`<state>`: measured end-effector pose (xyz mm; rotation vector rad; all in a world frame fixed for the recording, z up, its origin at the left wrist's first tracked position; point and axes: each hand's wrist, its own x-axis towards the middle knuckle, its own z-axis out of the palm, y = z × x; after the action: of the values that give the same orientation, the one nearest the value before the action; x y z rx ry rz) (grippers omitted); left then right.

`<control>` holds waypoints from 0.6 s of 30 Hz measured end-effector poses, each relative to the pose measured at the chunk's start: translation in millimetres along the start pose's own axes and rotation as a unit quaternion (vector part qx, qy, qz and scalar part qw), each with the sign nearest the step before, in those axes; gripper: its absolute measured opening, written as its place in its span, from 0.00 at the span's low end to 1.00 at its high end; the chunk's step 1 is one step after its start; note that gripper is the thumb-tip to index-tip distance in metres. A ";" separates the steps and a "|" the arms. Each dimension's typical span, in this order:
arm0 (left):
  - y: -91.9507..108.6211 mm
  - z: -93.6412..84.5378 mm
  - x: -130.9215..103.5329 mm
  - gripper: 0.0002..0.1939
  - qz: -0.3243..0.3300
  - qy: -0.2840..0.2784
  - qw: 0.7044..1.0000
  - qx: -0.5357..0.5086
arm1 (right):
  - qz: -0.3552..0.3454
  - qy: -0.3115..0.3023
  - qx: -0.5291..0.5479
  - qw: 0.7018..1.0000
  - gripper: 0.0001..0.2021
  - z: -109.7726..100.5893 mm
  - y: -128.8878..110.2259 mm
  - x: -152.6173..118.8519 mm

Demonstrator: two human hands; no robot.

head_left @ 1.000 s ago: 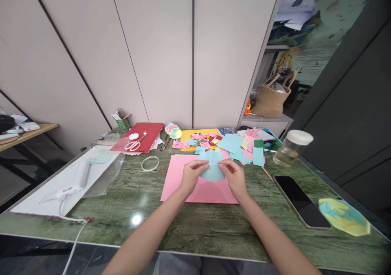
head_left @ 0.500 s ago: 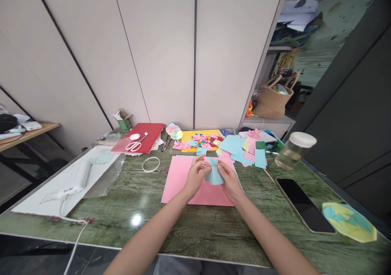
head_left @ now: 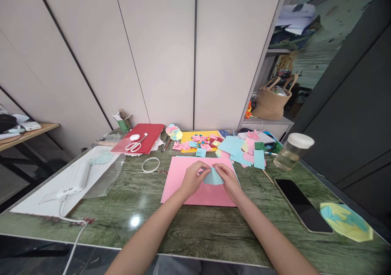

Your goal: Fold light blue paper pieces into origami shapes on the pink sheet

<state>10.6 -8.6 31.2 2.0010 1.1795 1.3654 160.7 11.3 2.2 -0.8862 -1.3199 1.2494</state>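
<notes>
A small piece of light blue paper (head_left: 213, 178) is held between my two hands, over a stack of pink paper sheets (head_left: 180, 181). My left hand (head_left: 195, 178) pinches its left edge with thumb and fingers. On the opposite side, my right hand (head_left: 227, 178) grips the right edge the same way. The upper part of the blue paper is bent over and partly hidden by the fingertips. Beyond the hands, folded pink and blue paper pieces (head_left: 200, 142) lie on a yellow sheet (head_left: 187, 136).
Loose coloured papers (head_left: 233, 145), a lidded water jar (head_left: 293, 151), a phone (head_left: 302, 206) and a yellow-and-blue paper shape (head_left: 346, 222) are to the right. Leftward are a tape roll (head_left: 150, 164), scissors (head_left: 134, 145) on a red folder (head_left: 149, 134), and a white corded device (head_left: 75, 181).
The blue paper's top has been bent down, so it looks shorter now. My left fingers, raised before, have closed in on it, and both hands sit nearly level.
</notes>
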 end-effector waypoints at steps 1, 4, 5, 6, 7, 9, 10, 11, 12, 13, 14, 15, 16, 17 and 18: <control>-0.7 0.6 -0.1 0.06 -0.004 0.009 1.000 0.000 | -0.022 0.005 -0.026 0.999 0.10 -0.3 -3.1 -0.3; -0.3 2.2 -0.8 0.06 -0.013 0.040 0.999 -0.005 | -0.100 0.028 -0.108 0.989 0.11 1.1 -14.1 -3.9; 0.5 2.6 -1.3 0.05 -0.016 0.053 0.998 -0.009 | -0.129 0.037 -0.140 0.981 0.10 2.2 -17.6 -5.9; 1.5 3.1 -1.9 0.06 -0.019 0.066 0.998 -0.015 | -0.157 0.044 -0.174 0.971 0.10 3.4 -20.7 -8.2; 2.6 3.7 -2.7 0.06 -0.022 0.079 0.996 -0.022 | -0.182 0.048 -0.209 0.960 0.09 4.7 -23.2 -10.7; 5.1 5.7 -4.8 0.06 -0.030 0.098 0.994 -0.042 | -0.218 0.054 -0.267 0.937 0.09 7.4 -26.3 -15.3; 6.2 7.1 -5.9 0.06 -0.034 0.102 0.993 -0.055 | -0.228 0.057 -0.287 0.928 0.09 8.7 -27.0 -17.3; 7.2 8.6 -7.0 0.07 -0.038 0.102 0.992 -0.071 | -0.235 0.061 -0.302 0.922 0.09 9.8 -27.3 -18.9; 8.0 10.2 -8.0 0.07 -0.041 0.099 0.990 -0.086 | -0.239 0.064 -0.310 0.918 0.09 10.8 -27.3 -20.1; 8.6 11.7 -8.9 0.07 -0.044 0.095 0.989 -0.101 | -0.243 0.067 -0.315 0.915 0.09 11.7 -27.2 -21.1; 9.1 12.9 -9.6 0.07 -0.047 0.090 0.988 -0.115 | -0.246 0.069 -0.316 0.914 0.09 12.4 -27.1 -21.7; 9.5 13.9 -10.1 0.07 -0.050 0.086 0.987 -0.125 | -0.247 0.070 -0.316 0.913 0.09 13.0 -27.0 -22.2; 9.8 14.5 -10.5 0.07 -0.051 0.083 0.986 -0.134 | -0.247 0.073 -0.316 0.913 0.09 13.5 -27.0 -22.5; 10.2 14.8 -10.7 0.07 -0.052 0.081 0.985 -0.140 | -0.246 0.076 -0.314 0.914 0.08 13.8 -27.0 -22.8; 10.6 14.7 -10.9 0.07 -0.052 0.079 0.985 -0.145 | -0.245 0.080 -0.313 0.914 0.08 14.0 -26.9 -22.9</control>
<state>26.6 -22.0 27.2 1.6329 1.0651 1.5664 154.6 -18.1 25.5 -0.9795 -1.7064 0.3468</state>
